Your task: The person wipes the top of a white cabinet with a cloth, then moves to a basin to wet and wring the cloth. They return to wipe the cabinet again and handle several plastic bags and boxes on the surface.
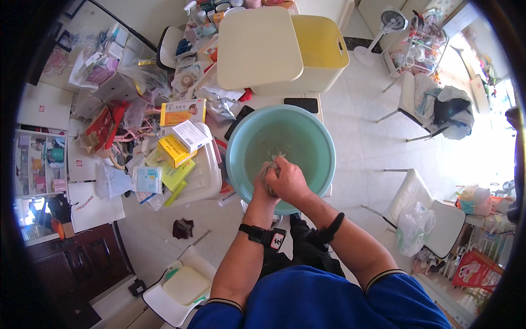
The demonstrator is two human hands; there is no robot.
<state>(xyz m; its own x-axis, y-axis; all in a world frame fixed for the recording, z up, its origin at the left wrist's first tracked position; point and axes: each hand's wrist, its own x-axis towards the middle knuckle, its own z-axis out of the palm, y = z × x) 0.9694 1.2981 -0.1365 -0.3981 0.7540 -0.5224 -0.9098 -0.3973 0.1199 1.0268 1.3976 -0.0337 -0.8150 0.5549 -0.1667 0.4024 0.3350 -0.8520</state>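
A round turquoise plastic basin holding cloudy water stands before me. Over its near part my left hand and my right hand are pressed together. Between them they grip a wrung, greyish-brown cloth, mostly hidden by the fingers. Just beyond the fingertips the water's surface is broken by a small splash.
Behind the basin are a black phone and a cream storage box with its lid half across. To the left, medicine boxes sit on a white plastic bin. Chairs stand at right.
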